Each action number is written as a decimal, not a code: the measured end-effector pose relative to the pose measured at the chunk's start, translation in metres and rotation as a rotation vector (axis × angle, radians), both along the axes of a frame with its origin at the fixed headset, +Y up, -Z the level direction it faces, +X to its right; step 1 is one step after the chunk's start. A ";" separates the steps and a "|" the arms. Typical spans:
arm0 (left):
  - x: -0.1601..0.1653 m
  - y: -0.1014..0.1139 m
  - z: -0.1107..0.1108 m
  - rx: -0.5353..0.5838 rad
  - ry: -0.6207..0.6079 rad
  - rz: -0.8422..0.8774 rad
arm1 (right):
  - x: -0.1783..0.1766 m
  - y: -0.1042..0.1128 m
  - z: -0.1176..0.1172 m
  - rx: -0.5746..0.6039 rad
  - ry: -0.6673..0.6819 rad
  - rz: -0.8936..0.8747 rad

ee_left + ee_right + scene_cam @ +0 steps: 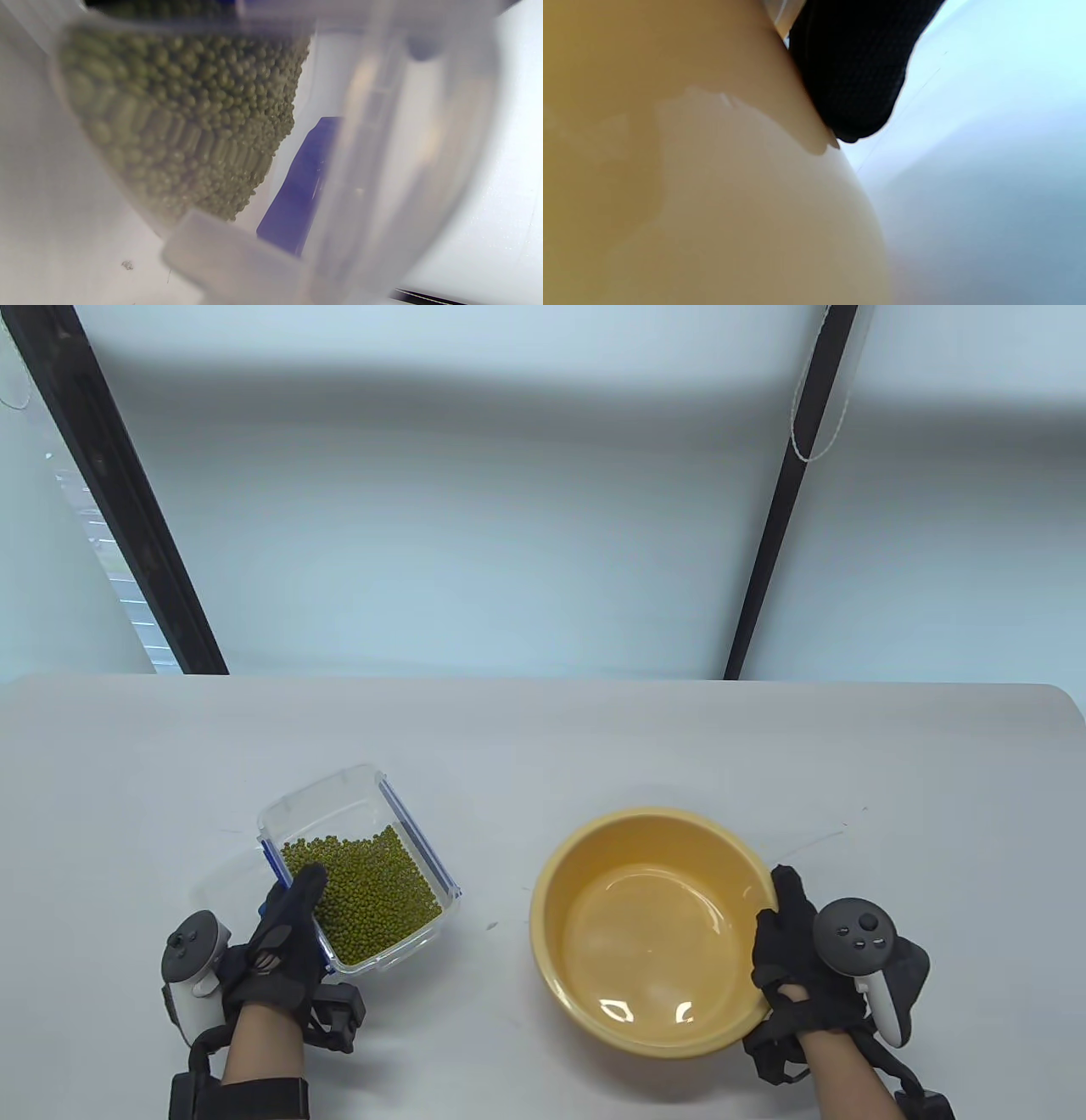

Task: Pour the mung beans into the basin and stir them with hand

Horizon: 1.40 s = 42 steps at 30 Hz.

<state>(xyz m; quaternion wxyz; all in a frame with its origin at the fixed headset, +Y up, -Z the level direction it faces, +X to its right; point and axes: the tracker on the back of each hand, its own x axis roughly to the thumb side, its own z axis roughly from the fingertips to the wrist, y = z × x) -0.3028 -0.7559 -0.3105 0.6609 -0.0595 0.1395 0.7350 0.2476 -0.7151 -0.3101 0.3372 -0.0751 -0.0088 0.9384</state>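
A clear plastic box (pixel 356 806) with blue clips holds a heap of green mung beans (pixel 366 891) on the table's left. My left hand (pixel 284 929) grips the box's near left edge, thumb over the rim onto the beans. In the left wrist view the beans (pixel 182 118) press against the clear wall beside a blue clip (pixel 297 190). The yellow basin (pixel 585 865) stands to the right and holds clear water. My right hand (pixel 789 937) holds its right rim, fingers along the outside. In the right wrist view a gloved finger (pixel 857 63) lies against the basin's outer wall (pixel 712 190).
The grey table (pixel 543 746) stretches out beyond both containers and between them. Two dark slanted posts (pixel 136 517) (pixel 780 517) rise behind the table's far edge. A white cord (pixel 814 415) hangs by the right post.
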 end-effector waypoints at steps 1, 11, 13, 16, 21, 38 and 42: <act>0.000 0.000 0.000 0.000 0.000 0.001 | -0.005 -0.001 0.001 -0.005 0.022 -0.004; 0.000 0.001 -0.002 0.002 -0.015 0.005 | -0.036 -0.022 0.005 -0.102 0.135 -0.007; 0.001 0.003 -0.002 0.006 -0.021 0.004 | -0.034 -0.023 0.004 -0.121 0.147 -0.035; 0.005 0.011 -0.003 0.027 -0.042 0.001 | -0.030 -0.025 0.005 -0.125 0.144 -0.081; 0.021 0.033 0.000 0.076 -0.075 -0.032 | -0.020 -0.021 0.006 -0.105 0.132 -0.157; 0.129 0.105 0.024 0.530 -0.179 -0.751 | -0.019 -0.022 0.006 -0.104 0.132 -0.184; 0.158 0.106 0.036 0.685 -0.241 -1.013 | -0.019 -0.022 0.006 -0.105 0.133 -0.180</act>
